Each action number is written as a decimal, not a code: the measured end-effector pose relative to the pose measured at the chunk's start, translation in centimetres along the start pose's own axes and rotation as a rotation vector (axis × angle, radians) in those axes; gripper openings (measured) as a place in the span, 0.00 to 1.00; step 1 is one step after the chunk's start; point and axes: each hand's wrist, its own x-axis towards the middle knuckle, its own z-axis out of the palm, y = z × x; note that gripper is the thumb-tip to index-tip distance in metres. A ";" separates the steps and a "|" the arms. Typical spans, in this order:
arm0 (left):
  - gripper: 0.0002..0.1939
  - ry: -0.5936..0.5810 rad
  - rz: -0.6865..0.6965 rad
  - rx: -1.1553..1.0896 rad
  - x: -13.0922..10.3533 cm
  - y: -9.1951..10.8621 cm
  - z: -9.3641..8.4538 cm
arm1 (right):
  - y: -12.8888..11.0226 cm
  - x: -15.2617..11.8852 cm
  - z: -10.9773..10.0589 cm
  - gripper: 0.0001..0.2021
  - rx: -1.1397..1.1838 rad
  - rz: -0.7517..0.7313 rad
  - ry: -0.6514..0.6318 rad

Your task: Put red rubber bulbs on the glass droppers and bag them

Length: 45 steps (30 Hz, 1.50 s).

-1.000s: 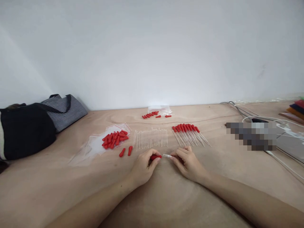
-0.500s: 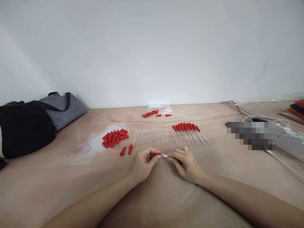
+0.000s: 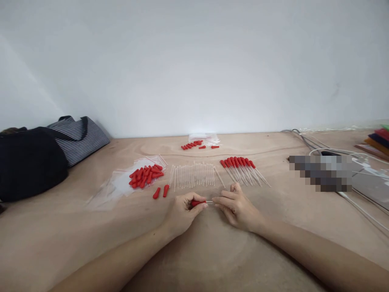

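Between thumb and fingers, my left hand point(image 3: 184, 211) pinches a red rubber dropper bulb point(image 3: 199, 202). My right hand point(image 3: 238, 207) is closed on a thin glass dropper tube point(image 3: 209, 202), which meets the bulb's mouth; how deep it sits inside is hidden. Beyond my hands lies a row of clear glass tubes point(image 3: 194, 175), with one tube point(image 3: 219, 177) slanted apart at its right end. Assembled droppers with red bulbs point(image 3: 240, 164) fan out farther right. Two loose red bulbs point(image 3: 161, 192) lie left of my left hand, near a bulb pile point(image 3: 146, 176) on plastic bags point(image 3: 117, 184).
At the back, more red bulbs point(image 3: 191, 145) and tubes lie by a clear bag point(image 3: 202, 138). A black bag point(image 3: 30, 166) and a striped bag point(image 3: 82, 140) stand at left. Cables point(image 3: 306, 142) and a grey laptop-like device point(image 3: 373, 186) occupy the right of the wooden table point(image 3: 194, 259).
The tube between my hands has become more level with the bulb, and less of it shows. My right hand has shifted slightly left; the view has moved slightly.
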 end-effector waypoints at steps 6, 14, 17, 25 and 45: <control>0.07 0.021 0.031 -0.015 0.0 0.6 0.2 | 0.0 0.0 0.3 0.12 0.027 -0.010 0.035; 0.05 0.024 0.015 -0.017 -0.1 0.4 0.4 | -0.2 0.3 0.7 0.11 0.074 -0.013 0.040; 0.06 -0.010 -0.004 0.022 0.0 0.5 0.2 | -0.1 0.4 0.6 0.11 0.082 -0.012 0.013; 0.20 -0.050 -0.013 0.001 0.3 0.9 -1.5 | 0.1 0.5 0.4 0.10 0.117 0.021 -0.001; 0.07 -0.034 -0.071 -0.117 0.2 1.7 -0.5 | 0.2 0.5 0.8 0.10 0.185 0.019 0.038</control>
